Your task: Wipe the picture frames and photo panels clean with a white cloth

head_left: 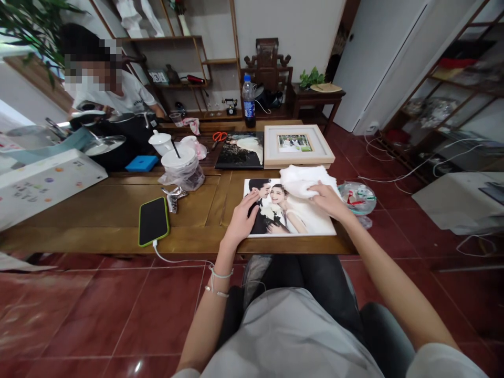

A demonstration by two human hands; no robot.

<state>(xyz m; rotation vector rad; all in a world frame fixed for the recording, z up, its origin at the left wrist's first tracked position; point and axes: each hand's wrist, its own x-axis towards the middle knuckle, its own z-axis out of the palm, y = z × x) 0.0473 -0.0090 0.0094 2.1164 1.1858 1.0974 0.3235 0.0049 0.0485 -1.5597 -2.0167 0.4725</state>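
Under left fingers (248,201), photo panel (289,212), flat

Daylight blows out upper left behind the plant (29,21), small glint on floor tiles (129,315), wide-angle stretch and blur at edges.

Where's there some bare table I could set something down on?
Bare tabletop shows between the phone and the photo panel, left of the left hand, and between the white box and phone. It's crowded around the bagged cup, blue box and scissors, and where the right hand holds the white cloth near the framed picture.
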